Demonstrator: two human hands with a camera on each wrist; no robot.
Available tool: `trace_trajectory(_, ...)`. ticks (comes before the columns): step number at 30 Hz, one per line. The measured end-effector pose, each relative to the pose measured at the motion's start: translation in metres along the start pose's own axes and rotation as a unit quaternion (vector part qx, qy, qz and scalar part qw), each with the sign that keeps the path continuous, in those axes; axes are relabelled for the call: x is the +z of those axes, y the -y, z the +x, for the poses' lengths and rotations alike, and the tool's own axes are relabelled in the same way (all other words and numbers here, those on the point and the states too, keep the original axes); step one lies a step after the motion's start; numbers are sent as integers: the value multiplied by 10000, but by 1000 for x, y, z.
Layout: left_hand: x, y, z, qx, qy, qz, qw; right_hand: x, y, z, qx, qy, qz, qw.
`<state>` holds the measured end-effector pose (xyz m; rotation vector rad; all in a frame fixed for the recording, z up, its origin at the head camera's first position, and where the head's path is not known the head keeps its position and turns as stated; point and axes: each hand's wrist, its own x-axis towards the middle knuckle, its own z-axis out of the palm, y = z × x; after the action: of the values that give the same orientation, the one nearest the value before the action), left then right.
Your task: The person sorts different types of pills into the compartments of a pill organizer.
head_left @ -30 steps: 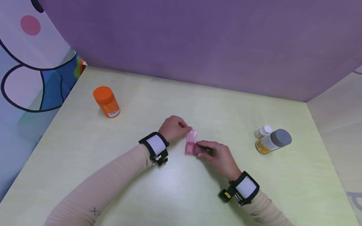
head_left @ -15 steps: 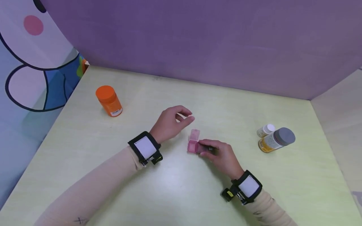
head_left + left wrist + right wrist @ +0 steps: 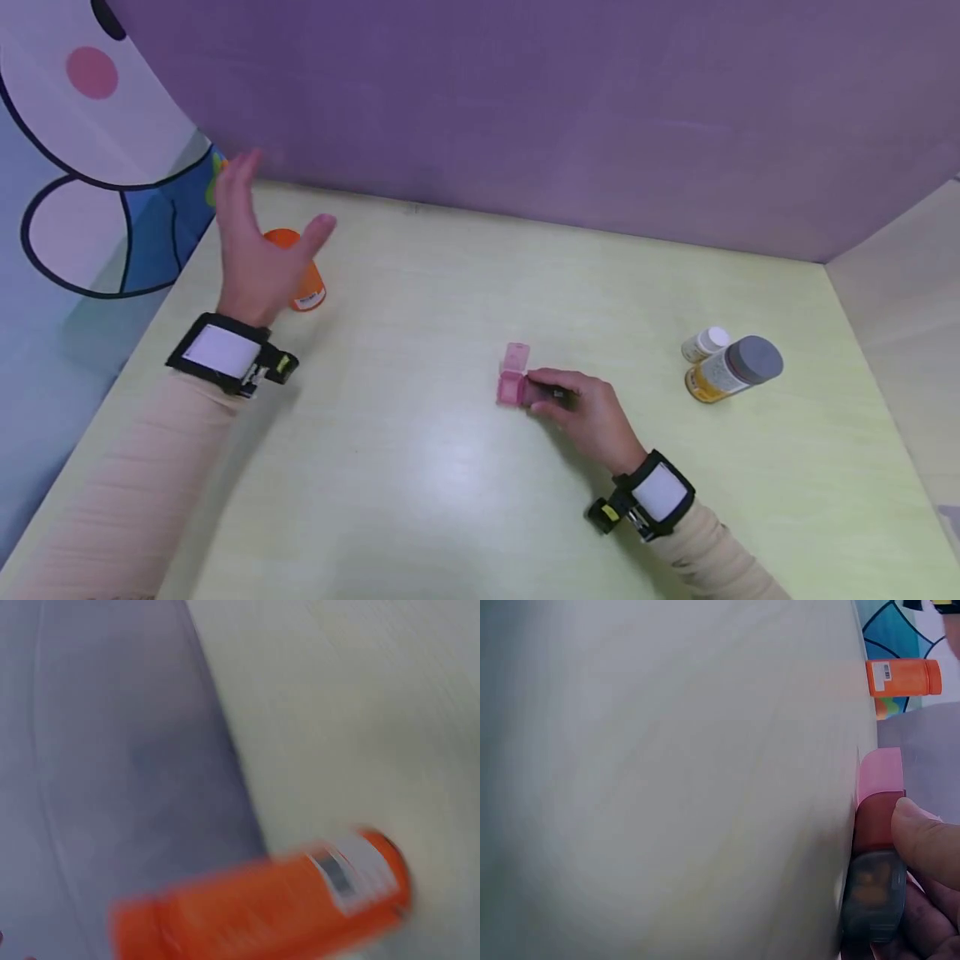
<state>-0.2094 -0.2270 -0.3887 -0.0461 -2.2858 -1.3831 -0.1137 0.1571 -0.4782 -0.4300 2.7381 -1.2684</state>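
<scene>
At mid-table, my right hand [image 3: 596, 417] pinches a small pill organizer [image 3: 512, 388] between thumb and fingers. Its pink end compartment has the lid [image 3: 517, 356] flipped back. In the right wrist view, a dark see-through compartment [image 3: 874, 892] shows something orange inside; my fingers hide part of the organizer. My left hand [image 3: 258, 258] is spread wide, thumb and fingers apart, and holds nothing. It overlaps an orange bottle [image 3: 309, 287] with an orange cap at the far left. The same bottle [image 3: 285, 907] lies across the bottom of the left wrist view, blurred.
To the right stand a small white-capped bottle [image 3: 705, 343] and a larger grey-capped bottle [image 3: 723, 375], close together. A purple panel [image 3: 510, 108] rises along the table's back edge, and a cartoon-print sheet [image 3: 75, 200] hangs at the left.
My left hand has left the organizer's open lid, moved far left to the orange bottle and spread its fingers. My right hand has stayed in place with the pill organizer.
</scene>
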Motion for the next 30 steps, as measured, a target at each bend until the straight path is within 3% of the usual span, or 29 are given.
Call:
trace_trajectory(2,-17,18,5,-818,253,-431,9954,0,0,0,30,19,-46,10000)
trace_trajectory(5,-35,41,9,-1684,947,-937,9767,0,-1,1,21,20,-101,9999)
trace_trajectory(9,-44,62,13,-2318,2012,-877,9477,-1,-1,1,-21,-7,-49,10000)
trace_trajectory(12,-43,70,14,-2614,2527,-737,9286,-1,0,1,-14,8,33,10000)
trace_trajectory(16,-39,74,13,-2630,2936,-666,9166,-1,1,1,10,35,89,10000)
trace_trajectory(24,-34,73,10,-2322,3012,-50,9249,1,2,1,8,58,118,9999)
trace_trajectory(30,-27,67,6,-2223,3375,360,9140,0,2,1,62,34,63,10000)
